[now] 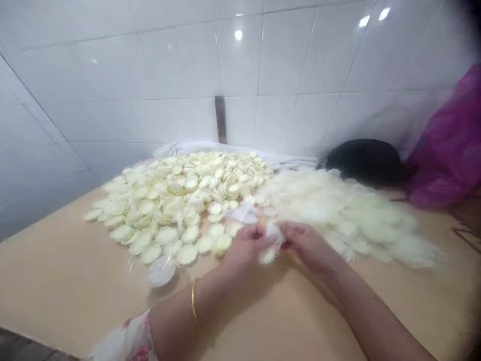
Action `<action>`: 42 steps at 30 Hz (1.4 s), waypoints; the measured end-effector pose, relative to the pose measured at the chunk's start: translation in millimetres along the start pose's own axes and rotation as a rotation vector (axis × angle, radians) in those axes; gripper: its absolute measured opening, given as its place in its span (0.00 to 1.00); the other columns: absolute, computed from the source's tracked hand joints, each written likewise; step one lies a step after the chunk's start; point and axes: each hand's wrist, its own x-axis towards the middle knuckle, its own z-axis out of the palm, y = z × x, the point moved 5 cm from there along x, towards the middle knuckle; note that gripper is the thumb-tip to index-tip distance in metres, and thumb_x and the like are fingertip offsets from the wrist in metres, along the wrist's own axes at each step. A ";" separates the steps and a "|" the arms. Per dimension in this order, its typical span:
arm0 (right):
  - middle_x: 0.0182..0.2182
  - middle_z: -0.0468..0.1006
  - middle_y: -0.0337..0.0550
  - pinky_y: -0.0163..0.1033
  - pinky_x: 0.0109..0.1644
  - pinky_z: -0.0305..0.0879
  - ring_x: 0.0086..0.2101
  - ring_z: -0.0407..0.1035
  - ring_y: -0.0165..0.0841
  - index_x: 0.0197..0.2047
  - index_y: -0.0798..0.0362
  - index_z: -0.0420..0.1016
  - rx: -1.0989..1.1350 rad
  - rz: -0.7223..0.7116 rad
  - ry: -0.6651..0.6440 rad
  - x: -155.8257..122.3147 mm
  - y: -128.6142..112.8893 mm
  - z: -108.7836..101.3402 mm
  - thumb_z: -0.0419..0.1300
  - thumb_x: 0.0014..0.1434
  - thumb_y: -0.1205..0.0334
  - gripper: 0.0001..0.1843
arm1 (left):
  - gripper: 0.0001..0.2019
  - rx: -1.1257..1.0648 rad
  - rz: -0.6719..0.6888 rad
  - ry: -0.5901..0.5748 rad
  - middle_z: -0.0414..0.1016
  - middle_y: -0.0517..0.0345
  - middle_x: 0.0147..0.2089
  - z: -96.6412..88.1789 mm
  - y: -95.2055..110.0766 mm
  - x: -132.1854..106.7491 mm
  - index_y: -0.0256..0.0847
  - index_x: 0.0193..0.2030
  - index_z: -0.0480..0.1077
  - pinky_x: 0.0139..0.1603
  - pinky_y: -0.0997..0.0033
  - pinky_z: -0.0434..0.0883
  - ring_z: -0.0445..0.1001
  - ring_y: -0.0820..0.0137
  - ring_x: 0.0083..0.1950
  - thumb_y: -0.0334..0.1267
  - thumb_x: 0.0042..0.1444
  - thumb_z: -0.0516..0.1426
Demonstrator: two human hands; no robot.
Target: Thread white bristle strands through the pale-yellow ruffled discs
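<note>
My left hand and my right hand meet at the middle of a tan table. Both have their fingers pinched together on one small pale-yellow frilled disc, with a white fluffy tuft between the fingertips. A gold bangle rings my left wrist. To the left and behind lies a wide heap of round, ridged pale-yellow discs. To the right spreads a heap of soft, feathery cream pieces.
A small clear plastic cup lies by the near edge of the disc heap. A black bag and a magenta plastic bag sit at the back right. White tiled walls close off the back and left.
</note>
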 end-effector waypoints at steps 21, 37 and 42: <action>0.26 0.72 0.40 0.37 0.34 0.59 0.28 0.64 0.32 0.31 0.53 0.70 -0.754 -0.602 0.848 -24.3 -56.1 -47.9 0.53 0.56 0.60 0.08 | 0.11 -0.075 -0.102 0.112 0.67 0.62 0.20 -3.2 -4.1 1.6 0.36 0.24 0.65 0.22 0.77 0.65 0.66 0.77 0.19 0.37 0.41 0.64; 0.33 0.75 0.47 0.41 0.38 0.62 0.36 0.67 0.38 0.37 0.54 0.73 -0.983 -0.579 0.497 -13.9 -43.0 -20.3 0.52 0.58 0.58 0.12 | 0.08 -0.046 -0.099 0.089 0.68 0.60 0.20 2.9 -1.3 -1.1 0.35 0.27 0.68 0.18 0.78 0.61 0.64 0.77 0.18 0.36 0.43 0.62; 0.23 0.71 0.37 0.35 0.30 0.60 0.27 0.65 0.31 0.27 0.53 0.69 -0.661 -0.301 0.219 -7.3 -23.9 1.6 0.54 0.55 0.59 0.09 | 0.10 -0.020 -0.075 0.034 0.69 0.59 0.22 3.7 1.1 -1.6 0.35 0.25 0.68 0.24 0.75 0.64 0.67 0.76 0.21 0.38 0.42 0.64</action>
